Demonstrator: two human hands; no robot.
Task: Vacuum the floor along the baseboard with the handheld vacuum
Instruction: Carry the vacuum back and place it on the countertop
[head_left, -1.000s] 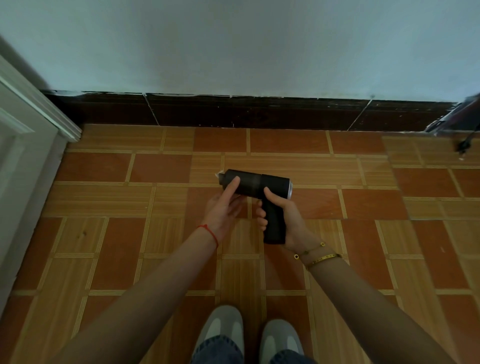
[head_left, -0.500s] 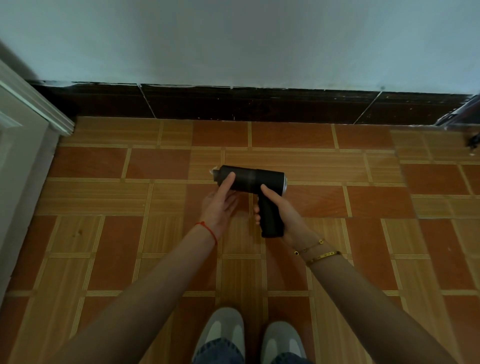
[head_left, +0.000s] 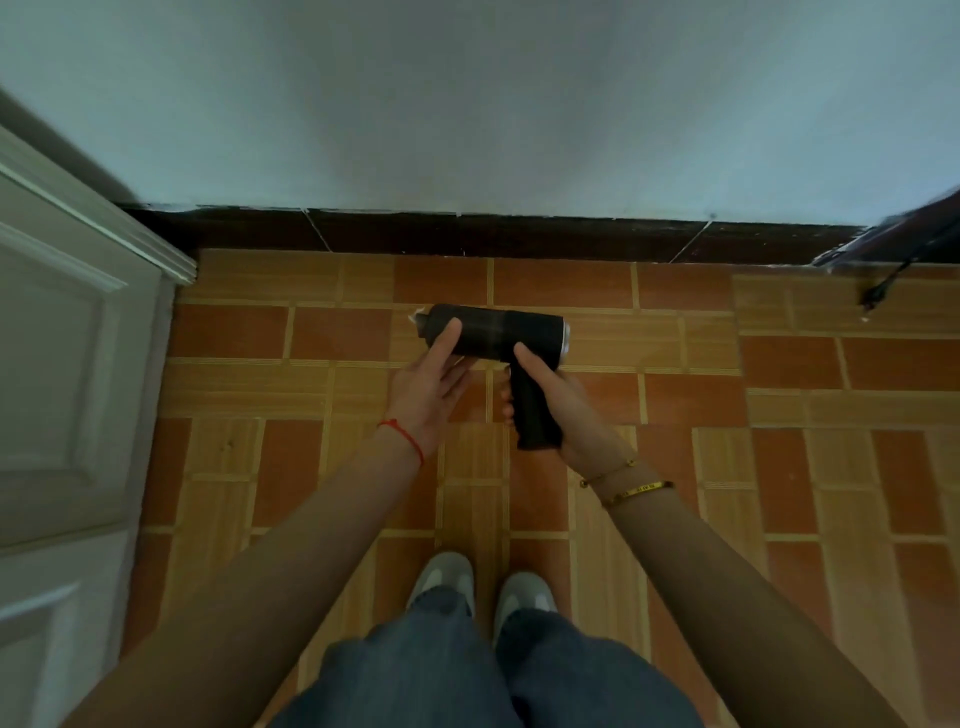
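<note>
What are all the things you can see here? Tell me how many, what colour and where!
vacuum: 1, black, held above the floor, middle
floor: 1, orange and tan tiles, below
baseboard: 1, dark brown, where wall meets floor
wall: 1, pale, top
door: 1, white, left
cable: 1, black, far right, hanging near the baseboard
shoes: 2, grey and white, bottom middle
jeans: 1 pair, blue, bottom
bracelets: 2 gold on right wrist, 1 red string on left
left hand: 1, fingers touching the vacuum's barrel
right hand: 1, gripping the vacuum's handle
</note>
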